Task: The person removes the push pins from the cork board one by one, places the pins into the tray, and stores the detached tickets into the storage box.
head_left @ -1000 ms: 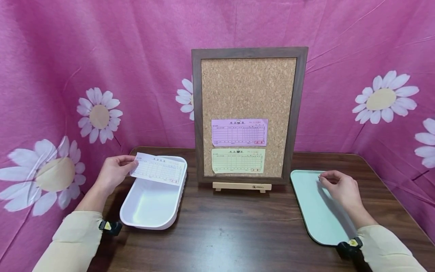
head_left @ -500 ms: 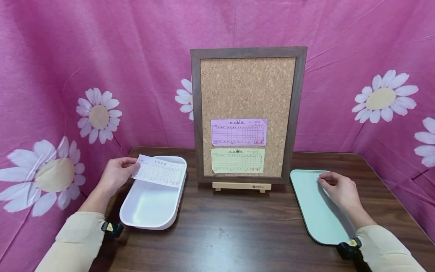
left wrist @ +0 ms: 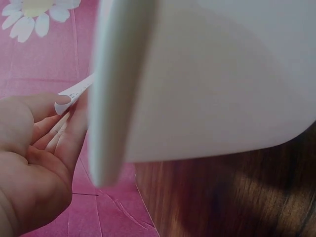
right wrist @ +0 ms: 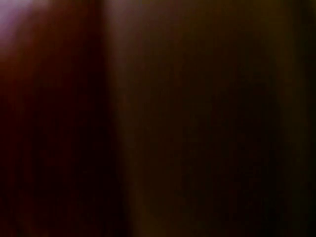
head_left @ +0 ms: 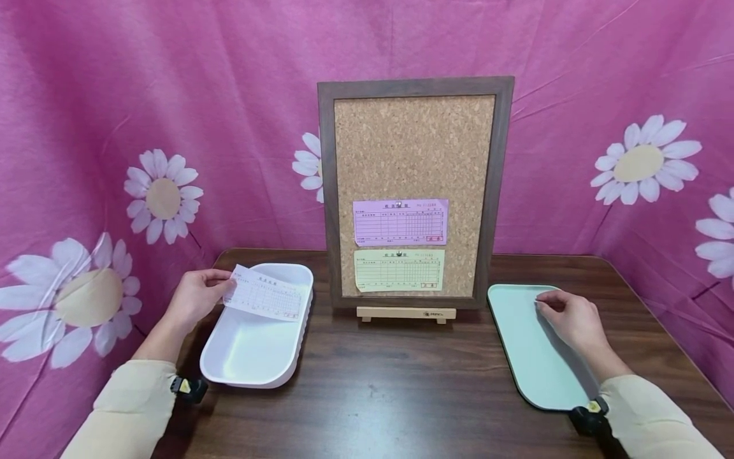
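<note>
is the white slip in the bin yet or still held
Still held: the left hand pinches the white slip above the white bin, which looks empty.

The head view looks forward and down at a dark wooden table (head_left: pixel 401 382), the cork board (head_left: pixel 414 153) upright at 12 o'clock, moderately far. The left wrist view sits very close beside the white tub (left wrist: pixel 207 84), facing its outer wall; both views share this tub (head_left: pixel 252 344). The right wrist view is dark and blurred, showing nothing legible.
</note>
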A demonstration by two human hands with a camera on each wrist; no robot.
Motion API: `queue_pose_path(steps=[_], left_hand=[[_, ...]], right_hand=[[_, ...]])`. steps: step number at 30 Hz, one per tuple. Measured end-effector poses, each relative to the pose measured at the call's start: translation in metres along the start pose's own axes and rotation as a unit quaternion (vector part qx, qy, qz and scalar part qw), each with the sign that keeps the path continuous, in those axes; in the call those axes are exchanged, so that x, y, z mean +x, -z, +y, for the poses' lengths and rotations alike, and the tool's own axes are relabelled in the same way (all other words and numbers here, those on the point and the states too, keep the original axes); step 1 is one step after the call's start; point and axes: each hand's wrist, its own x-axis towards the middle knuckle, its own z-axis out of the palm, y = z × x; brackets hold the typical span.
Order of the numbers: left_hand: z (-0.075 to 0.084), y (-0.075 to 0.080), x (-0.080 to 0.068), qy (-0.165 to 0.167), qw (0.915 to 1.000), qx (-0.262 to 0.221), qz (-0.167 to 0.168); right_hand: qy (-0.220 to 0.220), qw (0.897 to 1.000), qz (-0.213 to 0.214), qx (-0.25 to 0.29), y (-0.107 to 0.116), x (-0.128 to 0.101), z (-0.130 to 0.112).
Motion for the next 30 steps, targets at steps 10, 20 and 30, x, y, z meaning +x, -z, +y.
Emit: queue_pose_path(steps=[10, 20, 30], left_hand=[[-0.0021, 0.0011, -0.0029, 0.006, 0.9999, -0.013, -0.004], [-0.0034, 0.0015, -0.0034, 0.002, 0.9992, -0.039, -0.006], [-0.0087, 0.0066, -0.0014, -0.008, 0.9932, -0.115, -0.02]], right_hand=[[0.007, 1.0, 0.005, -0.01, -0.0018, 0.0014, 0.0016], [0.009, 1.0, 0.008, -0.008, -0.0026, -0.0002, 0.0014], [-0.003, 1.0, -0.003, -0.004, 0.0013, -0.0015, 0.0007]])
